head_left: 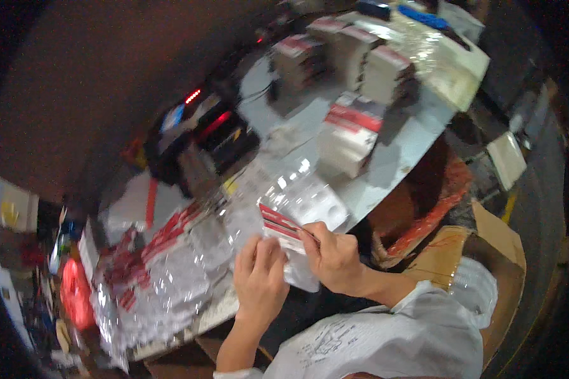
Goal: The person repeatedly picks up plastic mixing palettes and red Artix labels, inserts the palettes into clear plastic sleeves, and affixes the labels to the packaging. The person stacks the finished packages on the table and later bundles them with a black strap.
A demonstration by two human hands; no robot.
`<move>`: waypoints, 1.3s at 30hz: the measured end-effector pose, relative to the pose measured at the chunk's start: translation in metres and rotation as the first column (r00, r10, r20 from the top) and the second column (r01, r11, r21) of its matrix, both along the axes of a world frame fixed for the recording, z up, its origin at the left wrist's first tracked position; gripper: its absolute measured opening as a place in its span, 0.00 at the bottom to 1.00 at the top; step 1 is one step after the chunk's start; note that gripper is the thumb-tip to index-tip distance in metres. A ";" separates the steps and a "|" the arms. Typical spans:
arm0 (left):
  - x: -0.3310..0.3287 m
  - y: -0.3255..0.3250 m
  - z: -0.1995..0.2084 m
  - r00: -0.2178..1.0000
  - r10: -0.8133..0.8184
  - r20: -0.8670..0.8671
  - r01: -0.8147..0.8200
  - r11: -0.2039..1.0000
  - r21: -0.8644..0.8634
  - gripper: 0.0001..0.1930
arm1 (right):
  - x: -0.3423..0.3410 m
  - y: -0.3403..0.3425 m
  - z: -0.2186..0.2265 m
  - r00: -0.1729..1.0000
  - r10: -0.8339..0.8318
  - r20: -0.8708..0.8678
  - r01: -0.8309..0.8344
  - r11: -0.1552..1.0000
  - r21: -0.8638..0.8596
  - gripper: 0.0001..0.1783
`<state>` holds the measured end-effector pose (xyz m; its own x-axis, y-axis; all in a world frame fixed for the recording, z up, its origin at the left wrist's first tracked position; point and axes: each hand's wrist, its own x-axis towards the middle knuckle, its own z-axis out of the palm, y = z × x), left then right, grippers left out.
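And here's the right hand point(335, 259), thumb and fingers pinching a red-and-white card point(278, 221), down and to the right of the black machine point(202, 129) with its glowing red lights. Left hand point(259, 278) sits close by the card, fingers curled (whether they're gripping anything, I can't tell). Below the machine, clear plastic packs point(177, 284) spread in a heap! Off to its right stand white stacks point(351, 142) banded in red, while a clear blister tray point(316, 205) lies between machine and right hand.
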<state>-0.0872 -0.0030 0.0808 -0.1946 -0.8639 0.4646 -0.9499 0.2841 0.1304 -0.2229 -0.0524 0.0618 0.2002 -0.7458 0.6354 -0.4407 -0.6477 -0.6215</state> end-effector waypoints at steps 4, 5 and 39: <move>-0.009 -0.001 0.014 0.967 -0.012 -0.253 0.006 1.000 -0.022 0.07 | -0.019 -0.014 0.001 0.992 -0.103 0.073 0.089 0.980 0.177 0.07; -0.010 0.000 0.017 0.953 0.030 -0.301 -0.050 0.997 -0.061 0.07 | -0.027 -0.016 0.003 0.981 -0.176 0.079 0.163 0.975 0.149 0.07; -0.005 -0.027 0.025 0.924 -0.371 0.087 0.380 0.882 -0.280 0.18 | -0.030 -0.016 0.041 0.988 0.050 0.148 -0.116 0.866 0.486 0.16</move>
